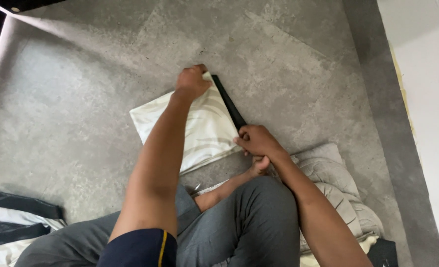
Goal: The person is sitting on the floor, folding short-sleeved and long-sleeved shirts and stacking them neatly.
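A folded cream cloth with a pale leaf pattern (207, 131) lies on the grey floor, a black band (229, 105) running along its right edge. My left hand (192, 82) presses down on the cloth's far corner, fingers closed over it. My right hand (256, 141) grips the near end of the black band at the cloth's right corner. I sit on the floor in grey trousers (249, 227), one bare foot showing just under my right hand.
A grey and cream padded bedding piece (335, 183) is bunched at my right. More cream and black cloth (12, 222) lies at the lower left. A white wall (427, 99) borders the floor on the right.
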